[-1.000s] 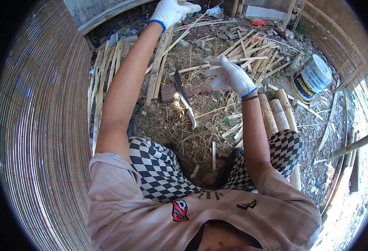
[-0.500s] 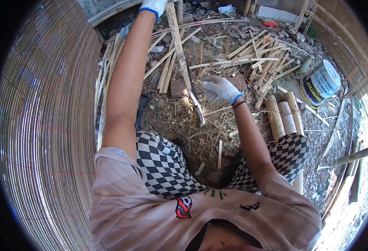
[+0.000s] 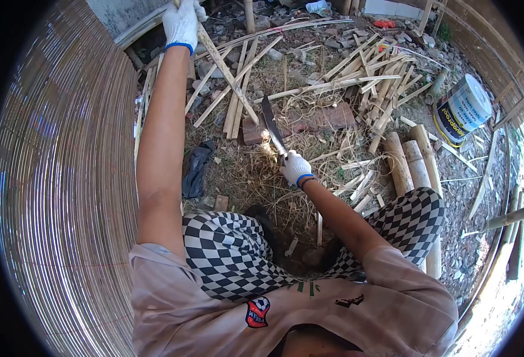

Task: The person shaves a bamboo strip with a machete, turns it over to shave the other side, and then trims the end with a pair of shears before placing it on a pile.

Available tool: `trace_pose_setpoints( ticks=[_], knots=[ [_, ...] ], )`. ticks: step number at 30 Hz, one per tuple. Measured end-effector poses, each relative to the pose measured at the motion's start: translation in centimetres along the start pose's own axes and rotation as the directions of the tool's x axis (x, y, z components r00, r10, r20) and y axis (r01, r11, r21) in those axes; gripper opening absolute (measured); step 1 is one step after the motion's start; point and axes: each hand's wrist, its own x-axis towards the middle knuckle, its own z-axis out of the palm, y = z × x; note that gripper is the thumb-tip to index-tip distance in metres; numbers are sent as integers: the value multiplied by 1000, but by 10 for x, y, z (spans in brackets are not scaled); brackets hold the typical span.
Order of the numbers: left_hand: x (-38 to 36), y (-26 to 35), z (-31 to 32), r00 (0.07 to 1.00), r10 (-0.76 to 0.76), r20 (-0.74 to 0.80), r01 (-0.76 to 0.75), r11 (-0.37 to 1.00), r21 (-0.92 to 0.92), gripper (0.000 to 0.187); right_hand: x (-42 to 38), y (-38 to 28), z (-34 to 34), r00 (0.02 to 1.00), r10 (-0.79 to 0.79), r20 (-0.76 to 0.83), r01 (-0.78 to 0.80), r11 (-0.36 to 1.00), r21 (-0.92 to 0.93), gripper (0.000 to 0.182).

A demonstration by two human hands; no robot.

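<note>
My left hand (image 3: 181, 27), in a white glove with a blue cuff, is stretched out to the upper left, closed around the upper part of a long bamboo strip (image 3: 225, 70). The strip slants down to the right, its lower end at the reddish block (image 3: 327, 117) on the ground. Also gloved, my right hand (image 3: 296, 168) is closed on the handle end of a machete (image 3: 270, 122). Its dark blade points away from me and lies across the block, just right of the strip's end. My fingers hide most of the handle.
Split bamboo strips (image 3: 387, 83) lie in a pile beyond the block. Thick bamboo poles (image 3: 398, 163) lie by my right knee, with a paint bucket (image 3: 463, 111) farther right. A slatted bamboo screen (image 3: 65, 178) stands close on the left. Shavings and a dark plastic bag (image 3: 197, 169) cover the ground.
My right hand has come down toward me and taken hold of the machete's handle. My left hand has shifted left, and the bamboo strip now slants more, away from the blade.
</note>
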Motion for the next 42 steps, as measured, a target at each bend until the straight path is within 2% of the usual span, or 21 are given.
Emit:
trace_pose_setpoints(
  ticks=[2, 7, 9, 10, 11, 13, 14, 16, 18, 19, 20, 21, 22, 23, 25, 26, 30, 33, 37, 38, 42],
  knots=[
    [8, -6, -9, 1000, 19, -1, -19, 999, 50, 29, 5, 4, 6, 1000, 6, -14, -6, 1000, 3, 49],
    [30, 11, -34, 995, 93, -20, -94, 993, -76, 26, 14, 6, 18, 996, 86, -35, -87, 996, -30, 46],
    [34, 28, -40, 989, 145, -39, -148, 984, -103, 26, 18, 4, 1, 990, 122, 73, -123, 992, 0, 45],
    [39, 31, -48, 993, 122, -4, -121, 982, -147, 26, 25, 4, -16, 982, 12, 186, -14, 1000, 7, 42],
    [56, 27, -64, 995, 68, 76, -44, 957, -287, 28, 33, 17, -14, 941, 31, 337, -185, 881, 435, 43],
    [79, 21, -91, 985, 45, 165, 10, 948, -318, 30, 42, 34, -22, 833, -188, 521, -415, 410, 812, 42],
    [97, 16, -109, 968, 29, 250, 59, 939, -338, 31, 43, 30, -34, 823, -128, 554, -459, 425, 780, 38],
    [122, 7, -135, 910, 1, 414, 164, 917, -363, 35, 35, 21, -66, 873, -18, 488, -266, 821, 506, 36],
    [79, 28, -98, 991, 13, 130, 18, 973, -229, 34, 51, 38, -54, 938, -39, 345, 16, 997, 70, 36],
    [59, 37, -82, 999, 41, -15, -43, 988, -145, 35, 66, 57, -31, 964, -95, 249, 146, 970, -192, 38],
    [56, 36, -80, 997, 21, -76, -31, 990, -138, 34, 65, 62, -28, 984, -81, 157, 133, 925, -357, 39],
    [66, 30, -89, 999, 10, -34, -15, 987, -157, 33, 64, 64, -23, 995, -82, 62, 102, 854, -510, 40],
    [87, 21, -105, 1000, 2, 10, 0, 984, -175, 32, 53, 53, -42, 996, 88, 32, -70, 930, -360, 38],
    [91, 24, -107, 999, -4, 53, 14, 981, -194, 32, 51, 50, -49, 994, 109, 19, -100, 958, -269, 38],
    [76, 36, -98, 997, 36, -65, -45, 990, -134, 30, 45, 47, -59, 988, 157, 3, -156, 984, -85, 38],
    [62, 47, -92, 990, 60, -124, -74, 992, -106, 30, 38, 43, -58, 983, 140, -117, -150, 985, -84, 41],
    [44, 71, -83, 964, 131, -232, -120, 991, 61, 43, 43, 39, -47, 983, 153, -97, -161, 984, -77, 38],
    [41, 77, -87, 925, 275, -264, -228, 954, 197, 45, 45, 38, -44, 999, 22, -31, -25, 996, -88, 39],
    [40, 87, -89, 917, 298, -266, -238, 942, 235, 44, 54, 45, -33, 990, -40, -138, 6, 971, -239, 36],
    [32, 92, -84, 919, 309, -246, -249, 936, 248, 42, 84, 77, 4, 975, -139, -171, 73, 936, -344, 30],
    [31, 86, -86, 939, 328, -107, -300, 928, 221, 39, 60, 49, -51, 994, 101, -44, -105, 989, -101, 33]
  ],
)
